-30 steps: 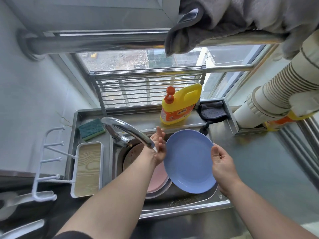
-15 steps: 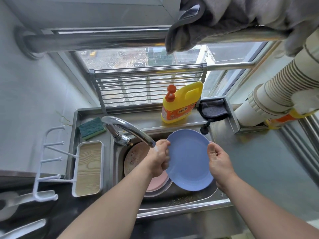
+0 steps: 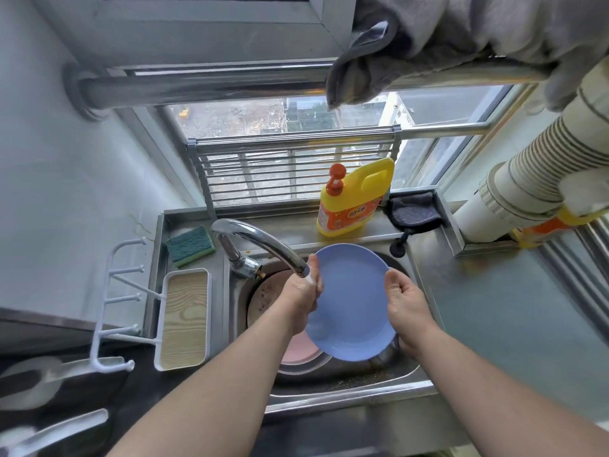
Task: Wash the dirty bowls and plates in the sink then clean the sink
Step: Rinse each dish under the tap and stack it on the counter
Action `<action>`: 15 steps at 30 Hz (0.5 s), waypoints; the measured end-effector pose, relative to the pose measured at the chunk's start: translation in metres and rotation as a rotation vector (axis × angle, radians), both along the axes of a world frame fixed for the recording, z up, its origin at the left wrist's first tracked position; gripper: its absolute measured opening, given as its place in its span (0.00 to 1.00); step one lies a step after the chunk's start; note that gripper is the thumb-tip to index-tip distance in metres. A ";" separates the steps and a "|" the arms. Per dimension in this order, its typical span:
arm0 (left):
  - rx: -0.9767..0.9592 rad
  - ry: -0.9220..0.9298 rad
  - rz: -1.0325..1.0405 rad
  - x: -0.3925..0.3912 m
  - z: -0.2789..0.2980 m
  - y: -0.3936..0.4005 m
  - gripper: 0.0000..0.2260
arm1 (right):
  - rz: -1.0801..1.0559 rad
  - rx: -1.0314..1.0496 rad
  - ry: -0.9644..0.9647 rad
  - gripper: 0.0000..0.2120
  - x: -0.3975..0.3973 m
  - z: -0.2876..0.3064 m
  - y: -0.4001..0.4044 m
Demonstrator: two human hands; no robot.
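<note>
A blue plate [image 3: 351, 301] is held tilted over the steel sink [image 3: 346, 384]. My left hand [image 3: 301, 293] grips its left rim right under the faucet spout [image 3: 263, 242], and water runs onto that hand. My right hand [image 3: 407, 306] holds the plate's right rim with curled fingers. Below in the basin lie a dirty brown plate [image 3: 267, 298] and a pink plate [image 3: 298, 351], both partly hidden by my left arm and the blue plate. Brown residue speckles the sink's front floor.
A yellow detergent bottle [image 3: 354, 199] and a dark cloth [image 3: 413, 209] stand on the ledge behind the sink. A green sponge [image 3: 189, 244] and a wooden-topped tray [image 3: 183, 319] sit left of the faucet. A white hook rack [image 3: 115, 311] is further left. Steel counter [image 3: 510, 308] extends right.
My left hand went from open at the plate's left edge to gripping its rim under the faucet. My right hand slid further up the right rim, and the plate tilted more upright.
</note>
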State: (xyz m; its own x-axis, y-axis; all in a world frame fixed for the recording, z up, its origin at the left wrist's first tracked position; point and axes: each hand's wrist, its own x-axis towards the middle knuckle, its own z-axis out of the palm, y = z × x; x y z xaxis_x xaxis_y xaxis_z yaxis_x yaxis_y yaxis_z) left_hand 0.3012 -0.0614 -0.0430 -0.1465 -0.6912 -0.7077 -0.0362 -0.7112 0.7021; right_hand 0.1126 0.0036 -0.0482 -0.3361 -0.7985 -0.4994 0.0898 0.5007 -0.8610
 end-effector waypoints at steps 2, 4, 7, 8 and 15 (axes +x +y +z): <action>0.005 -0.020 -0.037 0.001 0.003 0.000 0.19 | -0.040 0.043 -0.043 0.27 0.002 -0.007 0.001; 0.018 -0.003 -0.076 0.002 0.005 0.004 0.10 | -0.118 0.117 -0.099 0.27 0.003 -0.015 0.004; -0.012 0.028 -0.156 0.005 0.004 0.008 0.15 | -0.200 0.204 -0.118 0.21 0.003 -0.023 0.011; -0.042 0.040 -0.171 0.006 0.004 0.010 0.13 | -0.218 0.235 -0.128 0.20 0.004 -0.025 0.013; -0.185 -0.302 -0.162 0.018 0.011 0.015 0.19 | -0.259 0.360 -0.256 0.19 0.015 -0.039 0.026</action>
State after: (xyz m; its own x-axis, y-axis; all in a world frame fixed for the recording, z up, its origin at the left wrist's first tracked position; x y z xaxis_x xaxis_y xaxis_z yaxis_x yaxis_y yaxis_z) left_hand 0.3195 -0.0460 -0.0322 -0.0682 -0.7961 -0.6012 -0.3625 -0.5417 0.7584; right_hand 0.1273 0.0292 -0.0867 -0.3310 -0.4679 -0.8194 0.4352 0.6948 -0.5726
